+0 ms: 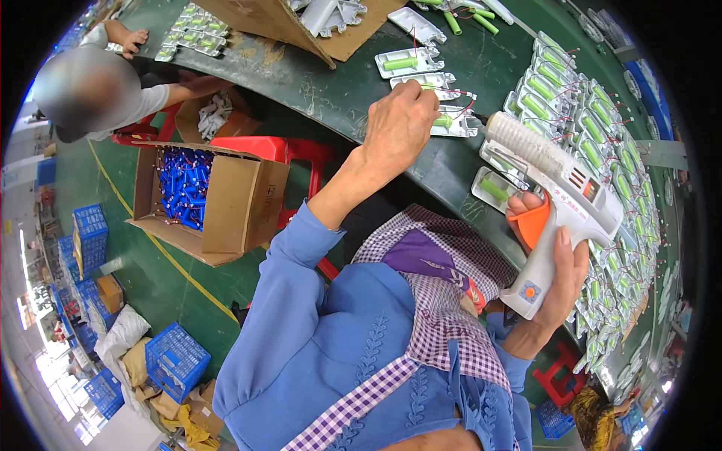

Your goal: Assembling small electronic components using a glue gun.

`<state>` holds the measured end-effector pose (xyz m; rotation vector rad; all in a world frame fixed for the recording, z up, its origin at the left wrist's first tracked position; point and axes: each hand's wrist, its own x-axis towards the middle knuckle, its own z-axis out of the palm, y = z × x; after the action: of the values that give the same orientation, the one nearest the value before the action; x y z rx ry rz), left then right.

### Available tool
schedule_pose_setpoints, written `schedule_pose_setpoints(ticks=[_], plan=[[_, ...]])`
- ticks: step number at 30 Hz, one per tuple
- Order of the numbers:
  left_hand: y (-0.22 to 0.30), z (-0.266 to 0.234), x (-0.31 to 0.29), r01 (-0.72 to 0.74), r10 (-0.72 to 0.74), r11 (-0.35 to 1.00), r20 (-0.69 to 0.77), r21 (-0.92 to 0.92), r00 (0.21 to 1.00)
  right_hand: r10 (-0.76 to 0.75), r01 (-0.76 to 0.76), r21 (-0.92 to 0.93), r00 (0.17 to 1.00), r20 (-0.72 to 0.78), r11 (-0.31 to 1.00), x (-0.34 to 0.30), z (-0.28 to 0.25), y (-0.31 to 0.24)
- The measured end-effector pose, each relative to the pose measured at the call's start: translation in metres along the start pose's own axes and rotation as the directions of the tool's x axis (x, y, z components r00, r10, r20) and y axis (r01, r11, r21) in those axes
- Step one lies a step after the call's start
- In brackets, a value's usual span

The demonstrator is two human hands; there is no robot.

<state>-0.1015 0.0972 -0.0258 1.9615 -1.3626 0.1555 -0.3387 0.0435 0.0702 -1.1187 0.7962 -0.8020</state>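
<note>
Hot-glue gun (565,203), white body with orange trigger (532,221): held above the right part of the dark green table (338,94), nozzle directed leftward, its tip just beside a white plastic shell (460,129) fitted with a green cylindrical cell. Right hand (560,293): fingers clamped around the gun's handle, fingertips at the trigger. Left hand (397,126): fingers bent and drawn together over the same shell; whether they pinch anything cannot be told, the contact being hidden. Adjacent, a short row of similar shells, among them one with an exposed green cell (398,65). At right, a dense array of shells (602,150) with green cells and thin red leads. At the table's far edge, an open cardboard box (280,26) containing white plastic parts. At left, a cardboard carton (235,207) of blue cylindrical cells (183,186), beside a red plastic stool (252,146). Upper left, a co-worker's white sleeve (156,99).
</note>
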Motion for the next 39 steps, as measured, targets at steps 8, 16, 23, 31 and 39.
schedule_pose_setpoints(ticks=[8,16,23,31,39], plan=[[-0.014,-0.011,-0.013,0.07,-0.074,0.994,0.039,0.085,0.997,-0.005,-0.008,0.173,0.997,0.074,0.985,-0.007,0.0,-0.003],[-0.008,-0.006,0.004,0.011,-0.017,0.998,0.099,0.059,0.995,-0.126,0.129,0.025,0.986,-0.111,0.991,-0.012,-0.014,-0.019],[-0.014,-0.001,0.0,-0.017,-0.038,0.948,0.166,0.317,0.985,-0.164,0.173,0.218,0.985,-0.059,0.96,-0.014,-0.027,-0.024],[-0.001,-0.013,0.011,-0.196,0.177,0.958,0.104,0.211,0.979,-0.214,0.271,0.352,0.958,-0.192,0.896,-0.026,-0.057,-0.041],[0.091,0.037,0.147,-0.544,0.541,0.832,0.056,0.11,0.839,-0.478,0.568,0.319,0.818,-0.319,0.759,-0.052,-0.14,-0.065]])
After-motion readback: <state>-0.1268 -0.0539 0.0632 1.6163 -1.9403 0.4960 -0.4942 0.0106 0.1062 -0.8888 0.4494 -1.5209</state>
